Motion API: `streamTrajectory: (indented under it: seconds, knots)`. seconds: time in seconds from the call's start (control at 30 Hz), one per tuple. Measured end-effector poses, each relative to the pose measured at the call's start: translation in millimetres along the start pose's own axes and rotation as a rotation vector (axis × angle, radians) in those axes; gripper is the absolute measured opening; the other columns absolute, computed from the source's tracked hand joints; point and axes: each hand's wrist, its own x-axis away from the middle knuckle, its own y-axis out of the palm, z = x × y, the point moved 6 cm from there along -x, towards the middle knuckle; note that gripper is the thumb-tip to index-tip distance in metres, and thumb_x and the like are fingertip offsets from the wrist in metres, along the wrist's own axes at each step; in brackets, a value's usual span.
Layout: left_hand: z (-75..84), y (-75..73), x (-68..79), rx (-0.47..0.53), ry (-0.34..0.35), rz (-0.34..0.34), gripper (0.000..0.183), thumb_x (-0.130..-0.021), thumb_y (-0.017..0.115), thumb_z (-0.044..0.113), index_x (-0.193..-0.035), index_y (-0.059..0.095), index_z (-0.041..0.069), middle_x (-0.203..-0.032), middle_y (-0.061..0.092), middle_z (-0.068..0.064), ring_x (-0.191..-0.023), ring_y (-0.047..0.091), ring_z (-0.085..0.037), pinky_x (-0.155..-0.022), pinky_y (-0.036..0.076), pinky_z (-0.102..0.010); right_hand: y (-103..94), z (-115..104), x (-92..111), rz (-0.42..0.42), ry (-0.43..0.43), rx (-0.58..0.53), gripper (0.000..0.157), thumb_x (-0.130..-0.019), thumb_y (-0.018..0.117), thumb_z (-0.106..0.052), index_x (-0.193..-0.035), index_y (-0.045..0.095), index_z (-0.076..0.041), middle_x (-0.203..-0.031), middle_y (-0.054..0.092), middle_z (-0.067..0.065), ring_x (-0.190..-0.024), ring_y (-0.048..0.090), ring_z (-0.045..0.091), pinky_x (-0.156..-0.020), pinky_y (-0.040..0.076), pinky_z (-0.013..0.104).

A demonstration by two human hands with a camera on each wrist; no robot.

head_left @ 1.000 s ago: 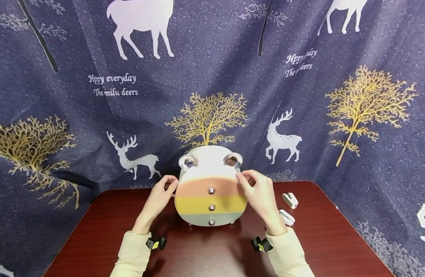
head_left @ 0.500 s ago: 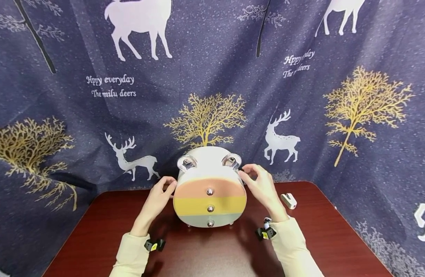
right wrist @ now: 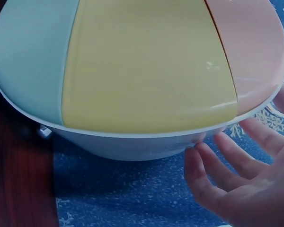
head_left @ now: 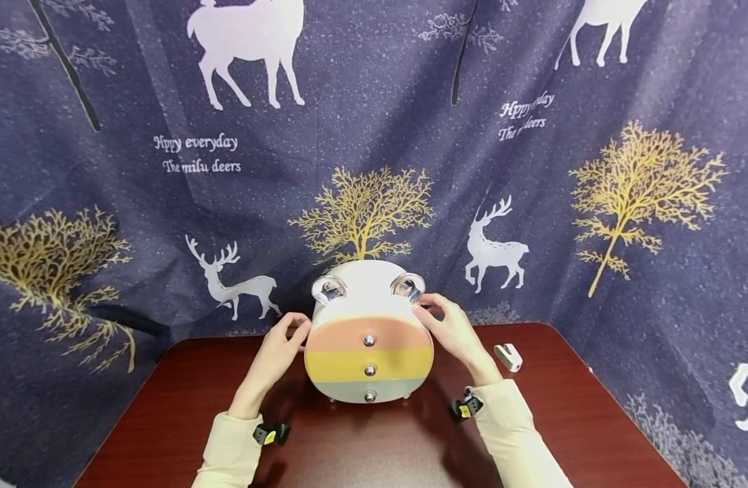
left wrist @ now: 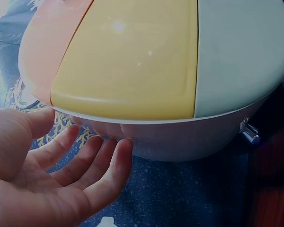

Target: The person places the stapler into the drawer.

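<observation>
A rounded desktop drawer box (head_left: 368, 360) stands on the table, its front banded in orange-pink, yellow and pale green. Each band has a silver knob, and two silver rings sit on the white top. In the head view my left hand (head_left: 280, 347) touches the box's left side. My right hand (head_left: 453, 330) is at its upper right side, below the right ring. Loosely bent fingers (left wrist: 114, 165) of the left hand rest against the white side wall in the left wrist view. The right wrist view shows fingers (right wrist: 199, 172) against the opposite wall.
A small white object (head_left: 508, 357) with a notch lies on the dark red table (head_left: 362, 447), right of my right hand. Close behind the box hangs a dark blue cloth (head_left: 374, 122) printed with deer and trees. Small silver feet lift the box off the table.
My right hand has drawn slightly off the box's right side and come back to it. A second white object by the right wrist is now hidden. The left hand stays put.
</observation>
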Motion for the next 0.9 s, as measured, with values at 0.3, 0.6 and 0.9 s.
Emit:
streamTrajectory:
  seconds: [0.3, 0.6, 0.9]
  knots:
    - [-30.2, -0.6, -4.2, -0.006, 0.009, 0.032, 0.020, -0.101, 0.056, 0.020, -0.110, 0.059, 0.003, -0.101, 0.060, -0.012, -0.089, 0.061, -0.020, -0.073, 0.058, -0.038, 2.7, 7.0, -0.2, 0.019, 0.019, -0.035, 0.031, -0.095, 0.063, -0.037, -0.115, 0.066, -0.013, -0.119, 0.063, 0.008, -0.110, 0.059, 0.028, -0.093, 0.048, 0.049]
    - [-8.6, -9.5, 17.4, -0.185, 0.079, 0.149, 0.018, -0.100, 0.058, 0.028, -0.106, 0.063, 0.012, -0.099, 0.065, -0.007, -0.092, 0.061, -0.017, -0.075, 0.052, -0.033, 2.8, 6.5, 0.5, 0.042, 0.016, -0.069, 0.031, -0.095, 0.063, -0.037, -0.113, 0.066, -0.011, -0.117, 0.064, 0.008, -0.108, 0.061, 0.028, -0.091, 0.049, 0.048]
    - [13.1, 2.4, 48.1, -0.216, 0.168, 0.239, 0.007, -0.097, 0.064, 0.020, -0.100, 0.067, 0.015, -0.092, 0.065, 0.004, -0.083, 0.060, -0.012, -0.066, 0.051, -0.025, 5.8, 8.0, 1.2, 0.059, 0.005, -0.078, 0.031, -0.095, 0.064, -0.036, -0.113, 0.066, -0.011, -0.115, 0.065, 0.006, -0.105, 0.062, 0.026, -0.091, 0.047, 0.044]
